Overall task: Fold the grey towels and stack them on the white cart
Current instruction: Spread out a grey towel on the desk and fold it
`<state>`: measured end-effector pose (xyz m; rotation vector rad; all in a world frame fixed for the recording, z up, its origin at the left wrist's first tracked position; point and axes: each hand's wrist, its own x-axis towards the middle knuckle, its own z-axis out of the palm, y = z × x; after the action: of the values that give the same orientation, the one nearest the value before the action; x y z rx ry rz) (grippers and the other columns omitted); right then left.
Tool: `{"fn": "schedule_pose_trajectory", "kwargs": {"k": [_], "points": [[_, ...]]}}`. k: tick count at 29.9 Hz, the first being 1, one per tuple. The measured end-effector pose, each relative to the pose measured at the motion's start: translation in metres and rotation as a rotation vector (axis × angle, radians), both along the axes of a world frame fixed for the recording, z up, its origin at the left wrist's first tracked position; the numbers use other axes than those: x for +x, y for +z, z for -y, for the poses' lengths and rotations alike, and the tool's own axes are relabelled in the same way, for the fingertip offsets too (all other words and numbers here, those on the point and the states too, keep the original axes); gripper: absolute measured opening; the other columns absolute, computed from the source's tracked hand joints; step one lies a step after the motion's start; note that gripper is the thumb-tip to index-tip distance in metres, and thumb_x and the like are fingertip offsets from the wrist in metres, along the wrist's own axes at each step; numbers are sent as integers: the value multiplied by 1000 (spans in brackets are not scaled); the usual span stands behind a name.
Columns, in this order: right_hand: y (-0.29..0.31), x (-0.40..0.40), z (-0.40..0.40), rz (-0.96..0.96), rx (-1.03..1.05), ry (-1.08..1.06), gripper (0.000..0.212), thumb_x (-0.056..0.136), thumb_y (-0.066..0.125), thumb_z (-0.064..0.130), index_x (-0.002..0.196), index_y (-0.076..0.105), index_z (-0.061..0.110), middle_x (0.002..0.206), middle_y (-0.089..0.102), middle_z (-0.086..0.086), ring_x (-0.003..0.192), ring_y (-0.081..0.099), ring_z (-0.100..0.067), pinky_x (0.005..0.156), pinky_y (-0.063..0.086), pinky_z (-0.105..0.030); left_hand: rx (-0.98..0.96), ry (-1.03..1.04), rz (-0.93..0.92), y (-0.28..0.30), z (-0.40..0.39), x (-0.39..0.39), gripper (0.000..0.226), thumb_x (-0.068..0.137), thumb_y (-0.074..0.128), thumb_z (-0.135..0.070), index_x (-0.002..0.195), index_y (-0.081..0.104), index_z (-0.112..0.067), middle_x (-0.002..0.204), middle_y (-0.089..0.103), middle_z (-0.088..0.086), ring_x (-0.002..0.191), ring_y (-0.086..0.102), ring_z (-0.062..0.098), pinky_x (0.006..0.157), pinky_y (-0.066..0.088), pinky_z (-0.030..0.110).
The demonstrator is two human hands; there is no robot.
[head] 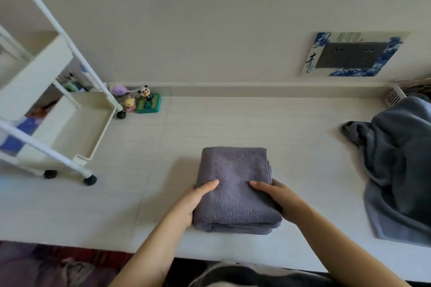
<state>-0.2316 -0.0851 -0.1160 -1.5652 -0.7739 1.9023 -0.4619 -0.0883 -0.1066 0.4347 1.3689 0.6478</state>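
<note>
A grey towel [234, 170], folded into a thick rectangle, lies on the pale table in front of me. My left hand [193, 200] grips its left side, thumb on top and fingers tucked under the edge. On the right side my right hand [277, 198] holds it the same way, thumb on top. A pile of unfolded grey towels [398, 163] lies heaped at the right edge of the table. The white cart [77, 133] stands at the left, and its lower tray holds nothing that I can see.
Small toy figures [142, 100], one a panda on a green base, stand by the wall behind the cart. A dark wall socket in a blue-patterned frame [349, 53] sits on the wall. The cart's white posts [58, 28] rise at the left. A white vent [394, 94] sits at the back right.
</note>
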Motion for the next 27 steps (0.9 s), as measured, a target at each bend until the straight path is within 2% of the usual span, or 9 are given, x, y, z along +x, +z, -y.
{"fn": "schedule_pose_trajectory", "kwargs": {"k": [3,5,7,13,15,18,22,25,27], "points": [[17,-37,-29,-7,93,148,52,76,77,28,117,52,9,111,67,-8,96,68,-20,75,55,-27,80,136,12,12,-3,-41,50,70,76,-27,112,61,-3,101,72,15,91,69,29,70,55,33],[21,-48,-46,10,144,226,73,63,85,39,121,50,11,116,64,-7,101,66,-20,87,54,-34,132,195,1,20,-4,-55,43,75,74,-25,110,61,-4,99,72,14,89,70,27,68,54,32],[32,-77,-66,21,195,339,88,52,88,45,124,48,11,119,63,-7,104,65,-20,93,51,-39,200,292,-35,27,-6,-82,49,70,76,-28,110,61,-5,99,73,12,90,70,27,69,54,34],[64,-172,-124,-38,351,569,94,54,87,44,132,45,12,125,61,-3,111,61,-20,99,47,-42,346,567,-112,43,-21,-155,44,74,78,-26,110,62,-8,103,71,9,92,69,26,73,56,38],[74,-195,-141,-59,362,585,86,59,85,39,131,47,10,124,62,-4,111,61,-20,99,47,-40,379,632,-109,48,-31,-169,43,74,78,-27,109,62,-9,103,71,7,93,69,25,74,56,39],[87,-238,-177,-68,333,612,57,74,73,32,125,55,12,119,66,-6,109,62,-22,91,50,-33,428,775,-81,48,-50,-199,42,75,78,-26,111,62,-10,106,71,6,96,67,24,82,55,43],[100,-276,-220,64,248,635,55,72,69,47,119,59,19,119,63,-2,107,59,-21,84,47,-34,448,938,-81,43,-78,-221,49,76,77,-30,117,59,-11,112,68,6,100,66,24,90,53,45],[100,-295,-240,75,225,603,42,81,66,39,116,57,17,117,57,-2,102,58,-24,86,52,-38,475,1045,-91,39,-95,-231,54,76,76,-34,121,56,-12,116,66,5,102,65,23,91,52,44],[96,-313,-249,49,258,570,29,84,65,32,110,60,18,110,58,0,98,58,-21,85,52,-36,475,1101,-132,32,-108,-236,60,73,77,-39,122,55,-12,118,65,5,102,65,22,91,53,43]]}}
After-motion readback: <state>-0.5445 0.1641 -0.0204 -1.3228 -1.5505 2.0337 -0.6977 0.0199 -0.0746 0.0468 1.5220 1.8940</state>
